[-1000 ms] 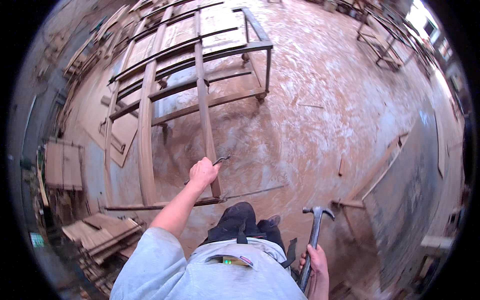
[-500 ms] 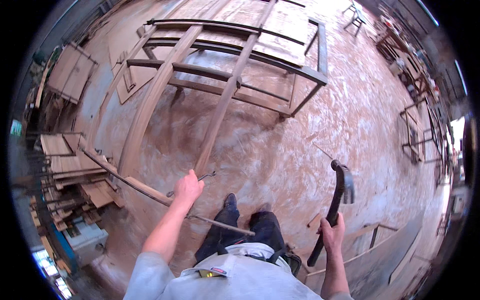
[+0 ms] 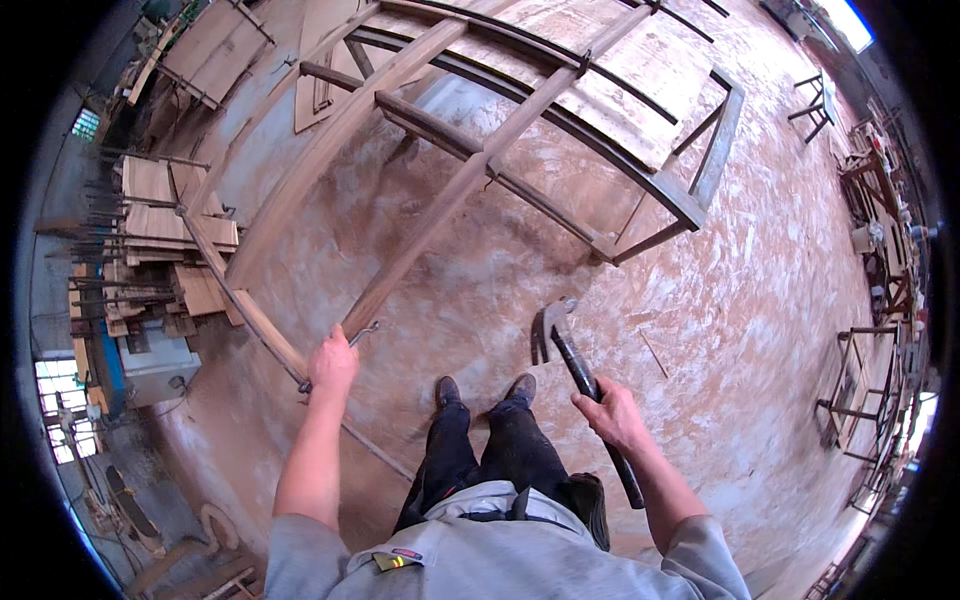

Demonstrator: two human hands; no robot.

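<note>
Right hand [image 3: 612,412]: I grip a claw hammer [image 3: 580,375] by its dark handle, head up, claw toward my left.
Left hand [image 3: 333,362]: closed on the near end of the wooden frame [image 3: 440,205], a thin metal piece [image 3: 362,331] at my fingers (too small to tell what).
Frame: lies flat on the dusty floor [image 3: 740,300], stretching away from me.
Feet: my shoes [image 3: 482,390] between both hands.
Left edge: stacked boards [image 3: 160,215].

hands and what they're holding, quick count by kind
hands: 2, left hand and right hand
claw hammer: 1, in the right hand
thin metal tool: 1, in the left hand at the wooden frame
total: 4
</note>
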